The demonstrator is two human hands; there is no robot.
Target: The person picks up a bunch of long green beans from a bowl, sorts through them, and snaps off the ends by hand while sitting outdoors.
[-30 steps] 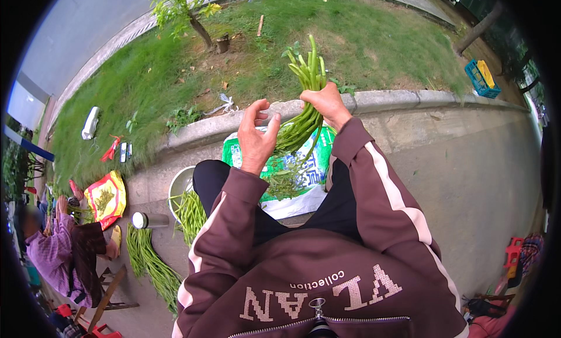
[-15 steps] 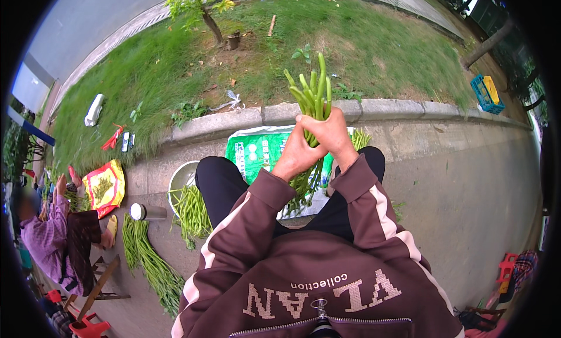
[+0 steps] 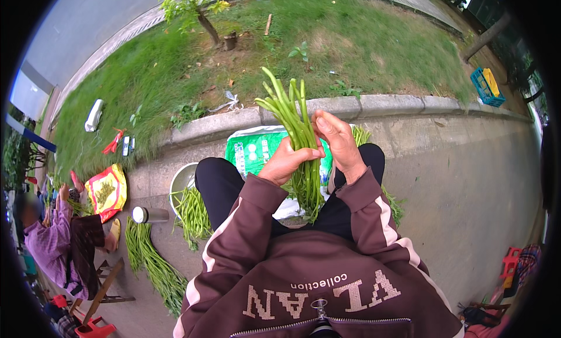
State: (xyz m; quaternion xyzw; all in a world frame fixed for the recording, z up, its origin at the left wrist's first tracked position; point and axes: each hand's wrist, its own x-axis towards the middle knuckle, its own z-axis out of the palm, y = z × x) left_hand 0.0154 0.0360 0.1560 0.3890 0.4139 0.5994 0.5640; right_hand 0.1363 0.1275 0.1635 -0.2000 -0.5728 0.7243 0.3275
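The bean bundle (image 3: 298,139) stands nearly upright in front of the person's chest, between the knees, with its tips fanning out above the hands and its lower ends hanging down toward the lap. The left hand (image 3: 286,162) grips the bundle at its middle, the fingers wrapped closed around the stems. The right hand (image 3: 338,142) touches the bundle from the other side, fingers curled against the stems and the thumb near the left hand; how tightly it presses, I cannot tell. Both sleeves are dark maroon with a white stripe. Under the bundle, on the ground before the legs, lies a green and white sack (image 3: 251,151), and some more beans show on it. To the person's left a pale basin (image 3: 180,183) holds loose beans (image 3: 193,212), and beside it lies a small metal flask (image 3: 149,214). Farther left another long bean pile (image 3: 152,265) lies on the pavement. A second person in purple (image 3: 52,247) sits at the left edge, near a yellow bag (image 3: 106,190). Behind the curb (image 3: 374,106) is grass, with a blue crate (image 3: 486,86) far to the right.
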